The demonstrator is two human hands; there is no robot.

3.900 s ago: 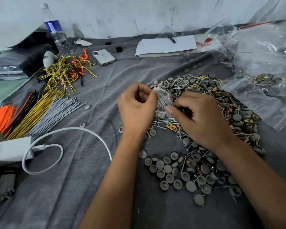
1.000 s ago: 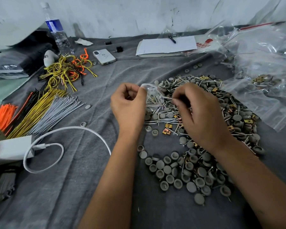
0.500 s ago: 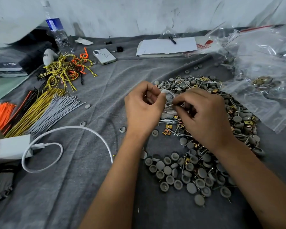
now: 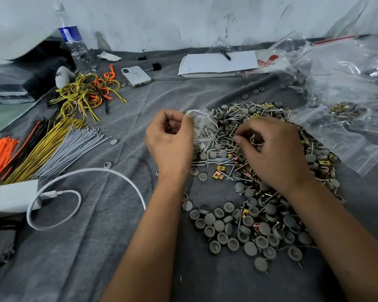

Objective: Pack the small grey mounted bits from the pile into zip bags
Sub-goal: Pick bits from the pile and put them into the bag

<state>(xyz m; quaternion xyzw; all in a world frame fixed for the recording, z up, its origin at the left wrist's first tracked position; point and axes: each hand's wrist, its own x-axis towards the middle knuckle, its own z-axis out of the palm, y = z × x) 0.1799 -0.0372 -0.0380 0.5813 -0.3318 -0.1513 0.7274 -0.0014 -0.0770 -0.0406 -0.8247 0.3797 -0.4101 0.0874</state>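
Packing under way, most of the pile still loose on the worktop

My left hand [image 4: 169,140] pinches a small zip bag [image 4: 203,129] holding a few bits; my right hand [image 4: 271,149] curls over the pile [image 4: 260,225], grip unclear. Filled bags [image 4: 345,99] lie far right.

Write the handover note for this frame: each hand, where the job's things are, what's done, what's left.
Left hand: shut on a small clear zip bag, open, some parts already inside.
Right hand: fingers curled, picking in the pile of small grey mounted bits, screws and brass clips on the grey cloth; whether it holds anything is hidden.
Done: filled clear bags lie far right.
Left: most of the pile.
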